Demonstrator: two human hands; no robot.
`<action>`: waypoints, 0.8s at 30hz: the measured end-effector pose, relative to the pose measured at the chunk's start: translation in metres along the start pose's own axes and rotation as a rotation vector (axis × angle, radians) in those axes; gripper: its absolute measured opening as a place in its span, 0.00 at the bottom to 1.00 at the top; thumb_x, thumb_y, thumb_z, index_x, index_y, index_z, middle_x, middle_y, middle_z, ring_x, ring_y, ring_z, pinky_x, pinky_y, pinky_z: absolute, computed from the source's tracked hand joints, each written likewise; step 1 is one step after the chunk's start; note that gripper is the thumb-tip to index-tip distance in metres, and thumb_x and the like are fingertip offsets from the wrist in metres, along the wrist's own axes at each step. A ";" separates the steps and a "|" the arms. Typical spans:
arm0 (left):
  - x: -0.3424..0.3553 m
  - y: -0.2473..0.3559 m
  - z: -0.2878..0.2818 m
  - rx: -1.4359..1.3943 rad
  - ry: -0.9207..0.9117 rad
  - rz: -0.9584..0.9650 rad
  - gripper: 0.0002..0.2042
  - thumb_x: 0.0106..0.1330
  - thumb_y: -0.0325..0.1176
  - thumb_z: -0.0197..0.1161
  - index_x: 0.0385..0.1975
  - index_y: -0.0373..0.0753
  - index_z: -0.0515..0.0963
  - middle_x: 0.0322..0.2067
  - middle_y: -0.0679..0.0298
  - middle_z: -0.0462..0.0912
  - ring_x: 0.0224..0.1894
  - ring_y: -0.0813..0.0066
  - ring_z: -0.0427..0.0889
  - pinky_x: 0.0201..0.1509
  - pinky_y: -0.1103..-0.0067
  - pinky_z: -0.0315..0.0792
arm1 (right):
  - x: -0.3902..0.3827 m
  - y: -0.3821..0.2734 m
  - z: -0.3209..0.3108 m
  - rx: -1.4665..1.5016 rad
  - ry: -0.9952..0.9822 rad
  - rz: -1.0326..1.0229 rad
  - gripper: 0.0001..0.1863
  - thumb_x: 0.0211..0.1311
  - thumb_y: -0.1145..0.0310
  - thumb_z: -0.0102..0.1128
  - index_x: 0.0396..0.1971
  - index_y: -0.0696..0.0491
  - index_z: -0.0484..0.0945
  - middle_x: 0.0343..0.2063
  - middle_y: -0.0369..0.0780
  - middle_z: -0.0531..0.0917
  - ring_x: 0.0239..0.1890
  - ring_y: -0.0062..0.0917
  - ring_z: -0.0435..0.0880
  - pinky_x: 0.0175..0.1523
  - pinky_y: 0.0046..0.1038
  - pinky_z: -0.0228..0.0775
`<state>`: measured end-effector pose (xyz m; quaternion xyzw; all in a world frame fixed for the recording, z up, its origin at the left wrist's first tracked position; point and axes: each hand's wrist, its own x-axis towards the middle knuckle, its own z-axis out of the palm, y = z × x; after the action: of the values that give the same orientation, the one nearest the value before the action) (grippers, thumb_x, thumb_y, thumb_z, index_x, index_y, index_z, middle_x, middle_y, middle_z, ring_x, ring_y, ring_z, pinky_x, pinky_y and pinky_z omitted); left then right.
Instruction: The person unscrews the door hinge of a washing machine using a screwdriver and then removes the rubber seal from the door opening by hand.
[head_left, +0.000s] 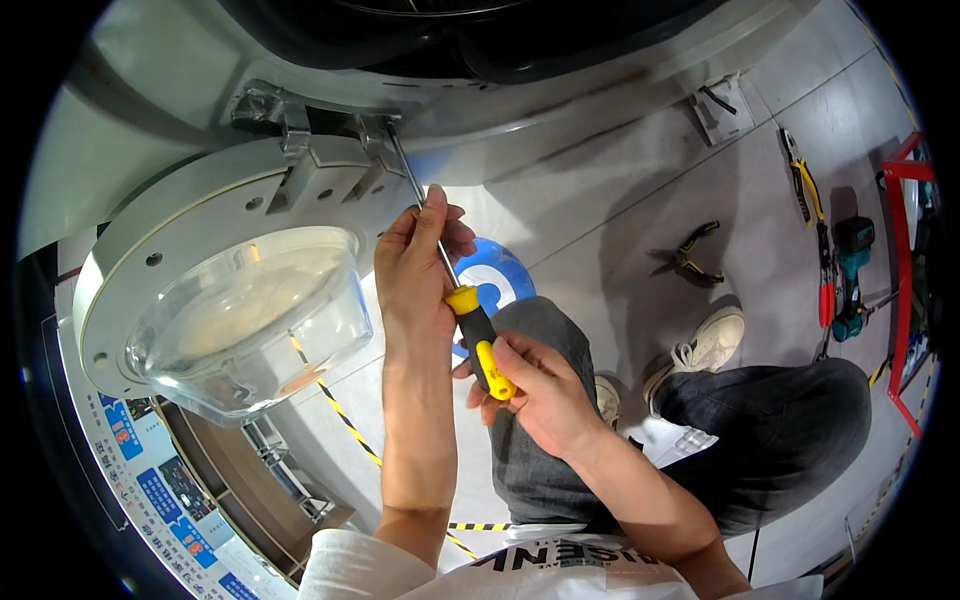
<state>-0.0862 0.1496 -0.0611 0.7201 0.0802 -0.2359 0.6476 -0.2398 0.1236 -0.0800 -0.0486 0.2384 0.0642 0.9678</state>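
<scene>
A long screwdriver [478, 328] with a black and yellow handle slants up to the metal door hinge [372, 127] on a white front-loading washing machine [160, 120]. Its tip meets the hinge's right end; whether it sits in a screw is too small to tell. My left hand [412, 262] pinches the steel shaft between thumb and fingers. Lower down, my right hand [535, 385] grips the handle's end. Left of my hands hangs the open round door [110, 260], its clear glass bowl [260, 315] bulging toward me.
Pliers [692, 255] lie on the tiled floor [560, 210]. Farther right are yellow-handled pliers [803, 185], a red-handled tool [826, 290], a teal cordless drill [852, 275] and a red metal frame [905, 270]. My bent legs [770, 440] occupy the lower right.
</scene>
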 end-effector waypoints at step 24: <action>-0.059 -0.008 0.011 -0.017 -0.247 -0.128 0.19 0.73 0.42 0.41 0.30 0.32 0.72 0.25 0.58 0.76 0.29 0.72 0.76 0.34 0.79 0.69 | -0.041 0.012 0.005 -0.878 0.294 -0.196 0.19 0.67 0.56 0.48 0.34 0.59 0.66 0.20 0.41 0.76 0.18 0.25 0.77 0.24 0.24 0.67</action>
<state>-0.1435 0.1517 -0.0430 0.6737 0.0477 -0.3628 0.6420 -0.2752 0.1314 -0.0574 -0.4838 0.3174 0.0598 0.8134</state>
